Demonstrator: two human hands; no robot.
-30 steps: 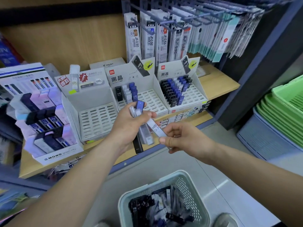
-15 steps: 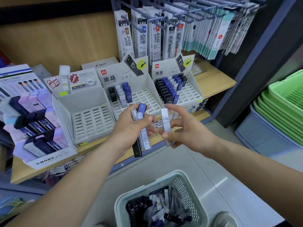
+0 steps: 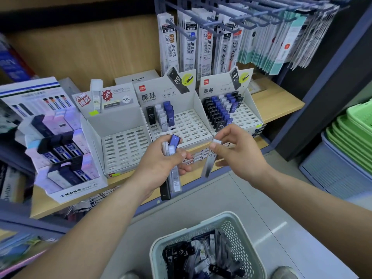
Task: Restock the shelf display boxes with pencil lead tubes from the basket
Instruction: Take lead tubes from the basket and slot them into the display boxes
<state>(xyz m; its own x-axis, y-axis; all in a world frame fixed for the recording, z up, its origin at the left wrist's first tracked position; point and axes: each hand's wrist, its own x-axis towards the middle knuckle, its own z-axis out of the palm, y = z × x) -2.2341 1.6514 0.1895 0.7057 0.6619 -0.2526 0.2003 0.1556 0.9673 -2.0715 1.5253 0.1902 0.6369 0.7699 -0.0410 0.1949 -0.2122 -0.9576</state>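
My left hand (image 3: pixel 161 164) grips a bunch of lead tubes (image 3: pixel 171 168), blue, clear and black, held upright in front of the shelf. My right hand (image 3: pixel 239 154) pinches one clear HB 0.7 tube (image 3: pixel 210 162) near its white cap, about vertical. Behind the hands stand three white display boxes: the left box (image 3: pixel 120 125) has bare slots, the middle box (image 3: pixel 187 125) holds a few tubes at its back left, the right box (image 3: pixel 241 115) holds several rows of black and blue tubes. A pale green basket (image 3: pixel 181 234) with several tubes sits below.
A MONO lead display (image 3: pixel 60 150) stands at the left of the wooden shelf (image 3: pixel 279 103). Pen refill packs (image 3: pixel 201 43) hang on hooks above the boxes. Stacked green and grey-blue baskets (image 3: pixel 350 141) sit on the floor at the right.
My right hand turned the clear tube from slanted to upright and lifted it toward the boxes. My left hand kept its bunch and barely moved.
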